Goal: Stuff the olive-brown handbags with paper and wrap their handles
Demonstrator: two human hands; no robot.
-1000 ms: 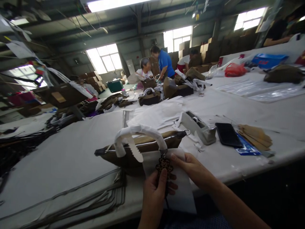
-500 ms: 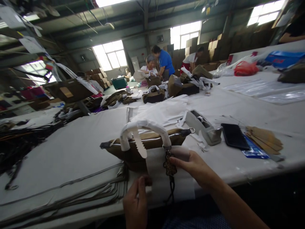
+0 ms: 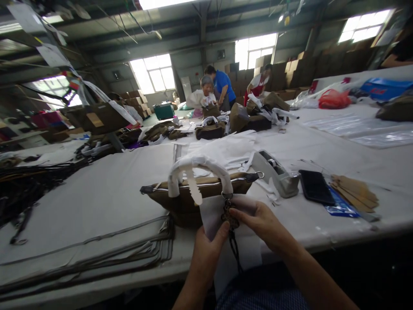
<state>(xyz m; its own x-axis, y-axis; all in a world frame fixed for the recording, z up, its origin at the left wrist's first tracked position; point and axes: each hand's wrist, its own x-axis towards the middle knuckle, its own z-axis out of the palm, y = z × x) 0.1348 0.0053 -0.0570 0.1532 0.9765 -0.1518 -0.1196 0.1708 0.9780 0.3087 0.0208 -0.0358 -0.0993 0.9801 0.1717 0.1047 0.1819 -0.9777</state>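
Observation:
A brown handbag [image 3: 180, 202] stands on the white table [image 3: 106, 198], its handle [image 3: 196, 165] wrapped in white paper. A dark patterned charm [image 3: 229, 217] with a black cord hangs from the handle ring. My left hand [image 3: 206, 249] pinches a white sheet of paper [image 3: 214, 215] behind the charm, thumb up against it. My right hand [image 3: 261, 221] grips the same sheet and the charm from the right side. Both hands are closed.
A grey tape dispenser [image 3: 275, 172], a black phone [image 3: 315, 186] and brown tags [image 3: 356, 189] lie to the right. Dark straps [image 3: 97, 258] lie along the near left edge. Several people [image 3: 222, 88] work with more bags [image 3: 209, 129] at the far end.
My left hand rose from the table edge and took hold of the white sheet beside the charm. The view shifted slightly; my right hand stayed at the charm.

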